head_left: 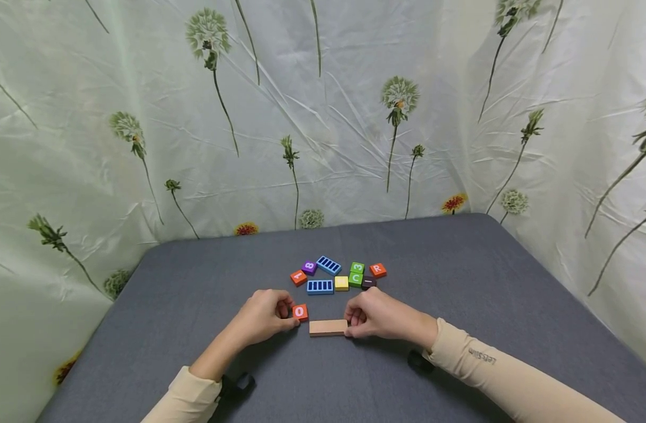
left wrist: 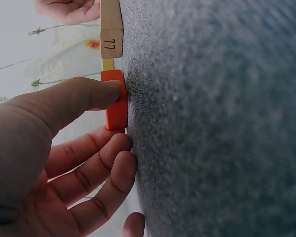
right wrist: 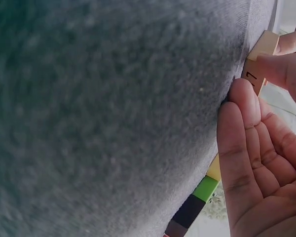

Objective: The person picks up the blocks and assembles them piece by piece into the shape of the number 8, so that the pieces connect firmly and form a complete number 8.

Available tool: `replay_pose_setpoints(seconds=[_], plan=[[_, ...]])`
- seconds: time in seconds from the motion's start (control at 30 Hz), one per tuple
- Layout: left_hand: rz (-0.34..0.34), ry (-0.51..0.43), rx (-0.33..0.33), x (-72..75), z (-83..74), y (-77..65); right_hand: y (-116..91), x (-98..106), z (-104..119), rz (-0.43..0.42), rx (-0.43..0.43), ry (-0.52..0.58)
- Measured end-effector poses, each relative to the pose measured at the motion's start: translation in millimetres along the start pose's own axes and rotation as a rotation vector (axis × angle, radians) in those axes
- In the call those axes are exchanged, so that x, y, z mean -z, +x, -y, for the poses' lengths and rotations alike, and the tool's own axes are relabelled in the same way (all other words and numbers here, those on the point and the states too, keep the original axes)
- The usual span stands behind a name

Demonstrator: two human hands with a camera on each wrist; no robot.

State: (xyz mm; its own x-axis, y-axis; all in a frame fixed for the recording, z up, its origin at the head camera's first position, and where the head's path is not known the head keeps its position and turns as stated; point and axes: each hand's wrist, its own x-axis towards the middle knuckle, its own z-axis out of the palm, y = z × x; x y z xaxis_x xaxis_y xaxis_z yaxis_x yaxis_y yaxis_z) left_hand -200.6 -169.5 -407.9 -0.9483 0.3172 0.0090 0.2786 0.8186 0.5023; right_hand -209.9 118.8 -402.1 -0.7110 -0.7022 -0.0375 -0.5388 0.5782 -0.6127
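My left hand [head_left: 264, 317] pinches a small orange tile marked 0 [head_left: 300, 312] between thumb and forefinger, low on the grey cloth. In the left wrist view the thumb lies on the edge of this orange tile [left wrist: 117, 106], the other fingers loosely bent below it. Just right of it lies a plain wooden block [head_left: 328, 328], long and flat. My right hand [head_left: 378, 314] grips the block's right end with thumb and fingers. Black numerals show on the ends of the wooden block [right wrist: 254, 71], seen in both wrist views.
Behind the hands are a blue slotted tile [head_left: 320, 286], another blue slotted tile [head_left: 329, 265], a yellow tile [head_left: 341, 284], green tiles [head_left: 356, 279], a dark tile [head_left: 368, 282], orange tiles [head_left: 378, 269] and a purple tile [head_left: 309, 268]. A flowered curtain [head_left: 344, 117] hangs behind the table [head_left: 211, 264].
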Motion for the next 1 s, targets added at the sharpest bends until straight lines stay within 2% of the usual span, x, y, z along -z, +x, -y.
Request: replay_pose_setpoints(seconds=[0.6,1.0], plan=[[-0.032,0.025,-0.006,-6.5,-3.1,0.7,7.3,2.4,-7.6,-0.007,-0.018,0.015],[-0.021,0.004,0.006,-5.6,-2.1,0.6,7.5,2.4,-8.4,-0.013,-0.032,0.044]])
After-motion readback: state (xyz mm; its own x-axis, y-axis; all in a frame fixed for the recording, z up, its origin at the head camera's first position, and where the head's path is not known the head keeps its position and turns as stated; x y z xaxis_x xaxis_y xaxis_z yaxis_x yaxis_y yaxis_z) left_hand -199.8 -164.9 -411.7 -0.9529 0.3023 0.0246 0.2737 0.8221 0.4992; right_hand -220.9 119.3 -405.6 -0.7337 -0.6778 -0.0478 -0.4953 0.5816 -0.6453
